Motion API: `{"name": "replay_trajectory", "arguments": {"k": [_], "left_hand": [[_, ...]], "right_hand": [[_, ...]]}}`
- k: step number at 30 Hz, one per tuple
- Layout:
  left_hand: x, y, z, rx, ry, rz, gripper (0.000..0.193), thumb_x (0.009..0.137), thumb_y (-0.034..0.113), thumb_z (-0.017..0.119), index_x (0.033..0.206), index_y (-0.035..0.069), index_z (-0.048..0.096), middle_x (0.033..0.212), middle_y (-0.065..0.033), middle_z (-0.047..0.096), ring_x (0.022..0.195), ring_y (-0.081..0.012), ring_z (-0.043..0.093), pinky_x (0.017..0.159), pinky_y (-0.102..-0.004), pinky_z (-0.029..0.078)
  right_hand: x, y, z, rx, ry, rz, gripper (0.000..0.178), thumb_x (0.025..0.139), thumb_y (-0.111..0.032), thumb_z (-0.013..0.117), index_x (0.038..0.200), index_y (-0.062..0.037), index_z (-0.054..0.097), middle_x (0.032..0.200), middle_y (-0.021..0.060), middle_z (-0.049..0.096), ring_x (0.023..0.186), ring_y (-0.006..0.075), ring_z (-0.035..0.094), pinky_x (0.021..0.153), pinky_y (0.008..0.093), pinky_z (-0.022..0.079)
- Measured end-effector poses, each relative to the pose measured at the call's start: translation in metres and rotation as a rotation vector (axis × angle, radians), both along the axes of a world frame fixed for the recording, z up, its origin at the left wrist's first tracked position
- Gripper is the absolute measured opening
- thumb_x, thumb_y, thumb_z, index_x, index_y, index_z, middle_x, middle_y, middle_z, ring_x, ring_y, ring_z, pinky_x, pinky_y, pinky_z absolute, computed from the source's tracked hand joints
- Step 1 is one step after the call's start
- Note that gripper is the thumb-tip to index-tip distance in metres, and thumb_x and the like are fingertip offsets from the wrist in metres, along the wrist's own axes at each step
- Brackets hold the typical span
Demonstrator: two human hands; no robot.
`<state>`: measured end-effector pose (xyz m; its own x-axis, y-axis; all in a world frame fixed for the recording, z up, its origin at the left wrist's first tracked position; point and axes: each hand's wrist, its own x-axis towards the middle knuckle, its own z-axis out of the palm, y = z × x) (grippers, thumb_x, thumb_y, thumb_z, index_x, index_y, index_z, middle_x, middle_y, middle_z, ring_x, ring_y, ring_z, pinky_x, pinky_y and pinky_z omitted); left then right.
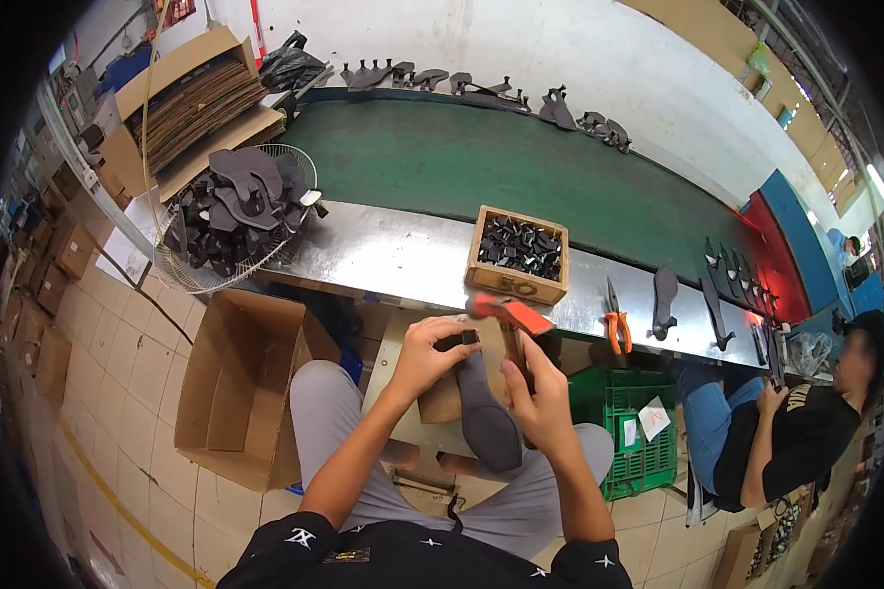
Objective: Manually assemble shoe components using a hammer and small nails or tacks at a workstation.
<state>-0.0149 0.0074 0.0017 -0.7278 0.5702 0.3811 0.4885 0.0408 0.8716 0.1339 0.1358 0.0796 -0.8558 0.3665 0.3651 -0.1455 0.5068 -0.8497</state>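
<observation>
A dark grey shoe sole [489,422] with a heel lies lengthwise over my lap, its broad toe end toward me. My left hand [428,355] is closed around the sole's narrow heel end, where a small black block-like end [457,341] shows between thumb and fingers. In my right hand [545,398] is a hammer [511,312] with a red head, raised just beyond and right of the heel. Its handle is mostly hidden by my fingers. A wooden box [517,284] of small black heel pieces stands on the bench ahead.
Orange-handled pliers [617,324] and loose soles [665,299] lie on the metal ledge beside a green conveyor belt [413,147]. A wire basket [182,270] of soles stands left, above an open carton [231,393]. A green crate [614,442] and a seated co-worker [796,432] are at right.
</observation>
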Motion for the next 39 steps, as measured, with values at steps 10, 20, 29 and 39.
{"name": "replay_trajectory", "arguments": {"k": [10,20,29,39], "left_hand": [[-0.003,0.001,0.003,0.045,-0.157,-0.059,0.028,0.073,0.015,0.080,0.100,0.006,0.077,0.100,-0.0102,0.074,0.097,-0.0213,0.065,0.089,-0.0343,0.050],[-0.003,0.001,-0.003,0.042,-0.217,-0.072,0.027,0.073,0.016,0.082,0.097,0.005,0.077,0.104,-0.0113,0.073,0.099,-0.0202,0.065,0.089,-0.0324,0.050],[0.007,-0.018,-0.010,-0.389,0.106,0.011,0.114,0.076,0.042,0.080,0.155,0.000,0.010,0.135,0.0045,0.062,0.137,-0.0221,0.041,0.114,-0.0546,0.009],[0.003,-0.017,-0.015,-0.475,0.083,0.014,0.121,0.076,0.052,0.077,0.157,0.004,0.001,0.139,0.0095,0.059,0.142,-0.0220,0.037,0.111,-0.0684,-0.002]], "right_hand": [[0.019,0.000,0.020,0.311,-0.070,0.058,0.044,0.095,-0.005,0.061,0.137,0.0034,0.050,0.087,0.0181,0.059,0.072,0.0306,0.059,0.067,0.0359,0.049],[0.019,0.001,0.009,0.329,-0.028,0.077,0.050,0.094,-0.003,0.061,0.141,0.0031,0.045,0.090,0.0215,0.060,0.075,0.0368,0.060,0.069,0.0398,0.050],[0.056,-0.021,0.066,0.286,0.191,-0.061,0.030,0.094,-0.002,0.057,0.122,0.0087,0.053,0.099,0.0157,0.062,0.078,0.0212,0.059,0.067,0.0280,0.049],[0.045,-0.005,0.060,0.301,0.064,-0.065,0.027,0.094,-0.007,0.062,0.116,0.0058,0.056,0.094,0.0246,0.066,0.075,0.0399,0.067,0.065,0.0427,0.054]]}}
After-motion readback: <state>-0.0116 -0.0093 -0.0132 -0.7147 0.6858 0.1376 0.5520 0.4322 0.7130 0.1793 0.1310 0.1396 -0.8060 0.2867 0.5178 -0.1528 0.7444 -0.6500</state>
